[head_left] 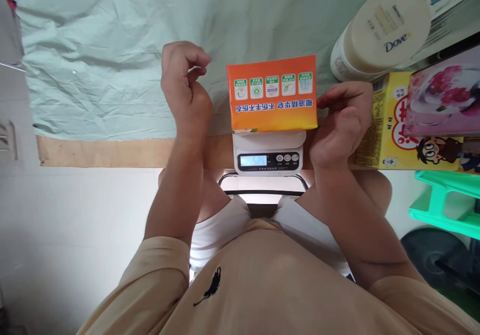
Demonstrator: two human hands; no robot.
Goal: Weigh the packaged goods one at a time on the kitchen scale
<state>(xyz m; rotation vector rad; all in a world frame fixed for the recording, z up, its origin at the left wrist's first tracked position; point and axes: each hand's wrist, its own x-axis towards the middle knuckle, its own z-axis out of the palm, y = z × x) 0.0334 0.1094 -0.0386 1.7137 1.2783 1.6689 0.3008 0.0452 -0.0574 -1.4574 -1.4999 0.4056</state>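
Observation:
An orange box (272, 95) with green icons and printed text lies flat on a small white digital scale (268, 157), whose display is lit. My right hand (339, 125) is beside the box with its fingertips against the box's right edge, not wrapped around it. My left hand (185, 87) hovers to the left of the box, a short gap away, with its fingers loosely curled and nothing in them. The scale sits at the near edge of a table covered with pale green plastic sheet (112, 50).
A white Dove jar (382, 32) lies just right of the box at the back. A yellow carton (397, 130) and a pink-printed box (442, 95) crowd the right side. A green plastic stool (446, 200) stands lower right. A bare wooden table edge (112, 152) runs left.

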